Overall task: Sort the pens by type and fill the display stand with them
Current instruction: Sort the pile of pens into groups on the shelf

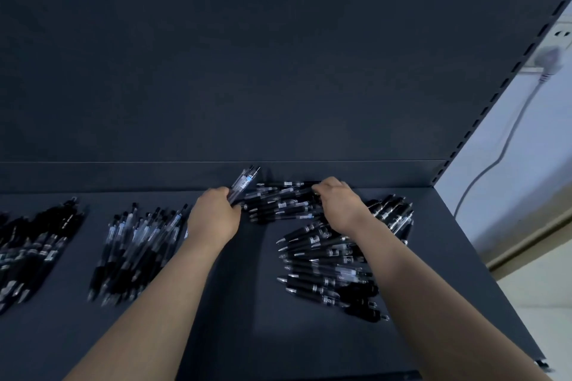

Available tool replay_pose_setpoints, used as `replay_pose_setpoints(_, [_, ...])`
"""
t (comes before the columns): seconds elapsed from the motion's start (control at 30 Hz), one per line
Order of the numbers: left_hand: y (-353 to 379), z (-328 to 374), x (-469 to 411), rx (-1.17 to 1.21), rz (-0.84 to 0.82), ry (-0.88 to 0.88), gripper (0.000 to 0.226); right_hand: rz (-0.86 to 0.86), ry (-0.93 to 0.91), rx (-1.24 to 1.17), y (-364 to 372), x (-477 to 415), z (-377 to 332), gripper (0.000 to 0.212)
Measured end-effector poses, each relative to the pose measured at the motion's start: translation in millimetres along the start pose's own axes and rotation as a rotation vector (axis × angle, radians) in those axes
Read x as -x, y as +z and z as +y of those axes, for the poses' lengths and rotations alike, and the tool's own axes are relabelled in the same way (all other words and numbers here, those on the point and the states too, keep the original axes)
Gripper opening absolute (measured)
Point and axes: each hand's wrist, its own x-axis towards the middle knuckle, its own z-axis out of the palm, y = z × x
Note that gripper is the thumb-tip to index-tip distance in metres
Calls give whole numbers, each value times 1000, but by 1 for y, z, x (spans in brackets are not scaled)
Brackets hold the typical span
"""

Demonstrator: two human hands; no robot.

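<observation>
On the dark shelf (253, 303) lie several heaps of black pens. My left hand (215, 216) grips a small bunch of clear-barrelled pens (246, 181) that point up and away toward the back panel. My right hand (339, 204) reaches into a mixed heap of pens (278, 202) at the back middle, its fingers curled on pens at that heap's right end. Just right of my right arm lies a large heap of black-grip pens (328, 266). A heap of clear pens (139, 241) sits left of my left arm, and a black heap (34, 244) lies at the far left.
The shelf's upright back panel (247, 56) rises behind the pens. A slotted upright post (495, 96) bounds the right side. Beyond it a white wall carries a socket with a plug (549, 60) and a hanging cable. The shelf's front edge is near my elbows.
</observation>
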Motion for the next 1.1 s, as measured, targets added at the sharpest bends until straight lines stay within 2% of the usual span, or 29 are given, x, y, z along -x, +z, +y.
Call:
replay_pose_setpoints(0.07, [-1, -2, -2, 14, -20, -7, 11, 5, 14, 48, 0, -4, 0, 58])
replay_pose_setpoints(0.23, [0, -4, -6, 25, -61, -23, 7, 38, 77, 141, -4, -4, 0, 44])
replay_pose_setpoints(0.4, [-1, -2, -10, 88, -121, -30, 3, 7, 146, 125, -5, -8, 10, 28])
replay_pose_setpoints(0.53, [-1, 2, -12, 44, -66, 6, 7, -38, 166, 74, -11, -6, 12, 23])
replay_pose_setpoints(0.67, [-1, 3, -12, -62, -98, 22, 7, 38, 172, -183, -20, -1, 17, 8])
replay_pose_setpoints(0.83, [-2, 7, -12, -83, -182, -5, 9, 164, 140, -439, -29, 14, 12, 8])
replay_pose_setpoints(0.97, [-5, 9, -7, 19, -203, -17, 11, 317, 202, -821, -33, 28, 5, 8])
replay_pose_setpoints(1.1, [-17, 18, 8, 259, -98, -32, 10, 367, 241, -1097, -35, 33, -3, 18])
